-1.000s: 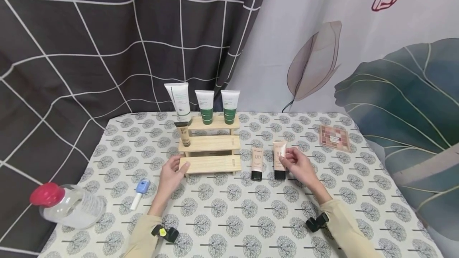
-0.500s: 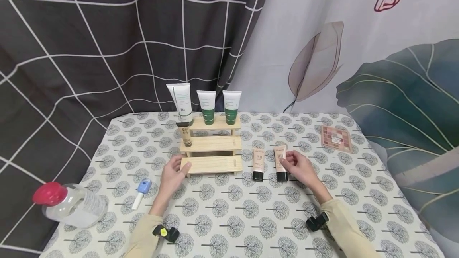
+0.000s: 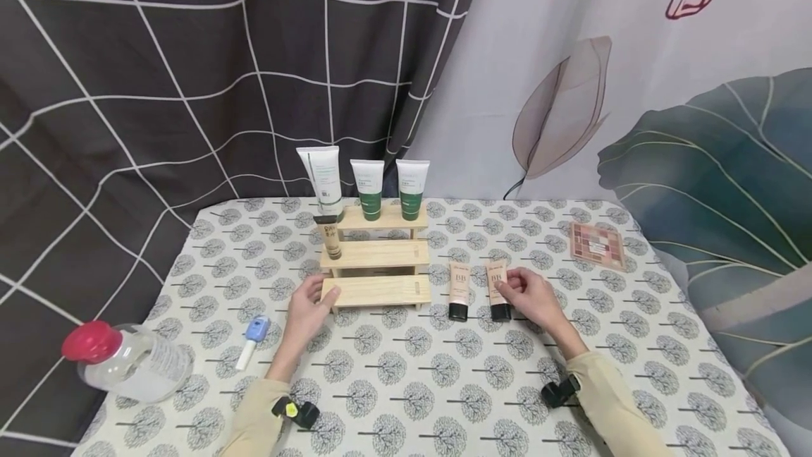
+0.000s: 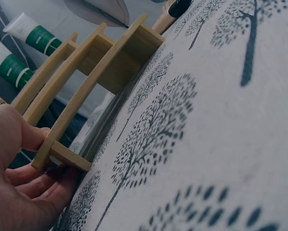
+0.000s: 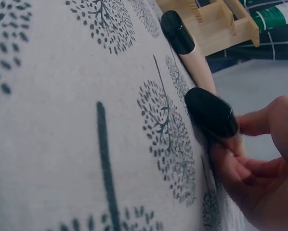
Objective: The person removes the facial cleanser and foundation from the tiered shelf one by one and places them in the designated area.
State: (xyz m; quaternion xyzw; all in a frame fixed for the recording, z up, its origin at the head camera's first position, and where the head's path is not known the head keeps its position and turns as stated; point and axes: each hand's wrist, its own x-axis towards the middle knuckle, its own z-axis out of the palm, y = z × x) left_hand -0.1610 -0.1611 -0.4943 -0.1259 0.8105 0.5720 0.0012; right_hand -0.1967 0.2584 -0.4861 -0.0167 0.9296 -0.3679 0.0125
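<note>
My left hand [image 3: 306,312] grips the left end of a three-tier wooden display rack [image 3: 377,291], thumb on the lowest step and fingers curled below, as the left wrist view shows. My right hand [image 3: 533,297] pinches a pink BB cream tube [image 3: 497,279] with a black cap [image 5: 212,113]. Another BB cream tube [image 3: 459,284] lies just left of it, apart from the rack. On the top step stand a large white tube [image 3: 322,178] and two white-and-green tubes [image 3: 368,185]. A small brown tube [image 3: 330,237] stands at the middle step's left end.
A pump bottle [image 3: 136,365] with a red top is at the front left. A blue-and-white stick-like item [image 3: 254,337] lies left of my left hand. An eyeshadow palette [image 3: 598,245] lies at the back right. Curtains hang behind the patterned tablecloth [image 3: 406,407].
The whole head view has shifted slightly. The top of the right BB cream tube has swung a little to the left under my right hand; my left hand stays on the rack.
</note>
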